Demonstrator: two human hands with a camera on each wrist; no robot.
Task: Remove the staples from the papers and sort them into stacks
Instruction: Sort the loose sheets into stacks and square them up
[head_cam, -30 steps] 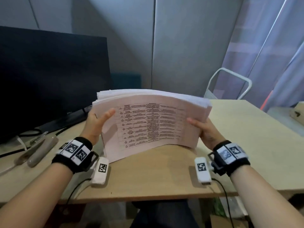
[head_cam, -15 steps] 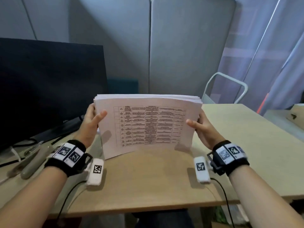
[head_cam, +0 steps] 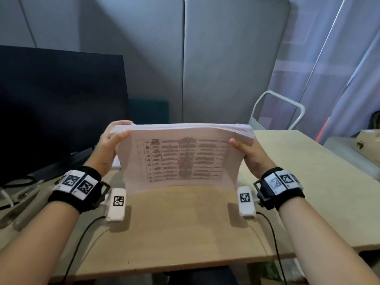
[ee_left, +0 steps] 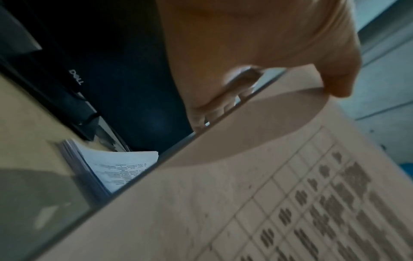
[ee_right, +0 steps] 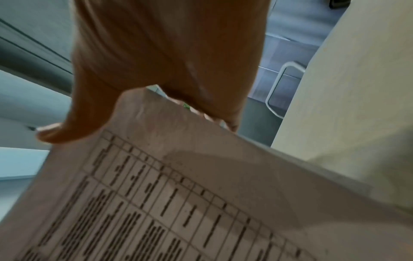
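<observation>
We observe the left hand (head_cam: 107, 150) and right hand (head_cam: 251, 154) gripping opposite side edges of a thick paper stack (head_cam: 181, 159), held upright above the desk (head_cam: 185, 227).

Matt printed paper stack (head_cam: 181, 159), pale matt wood-grain desk (head_cam: 308, 182), glossy black monitor (head_cam: 57, 103), white metal-tube chair (head_cam: 287, 108).

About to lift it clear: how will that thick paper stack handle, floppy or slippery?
Probably floppy: the paper stack already bows between the left hand and right hand. Likely heavy, given its thick top edge. Loose sheets may slide apart.
</observation>
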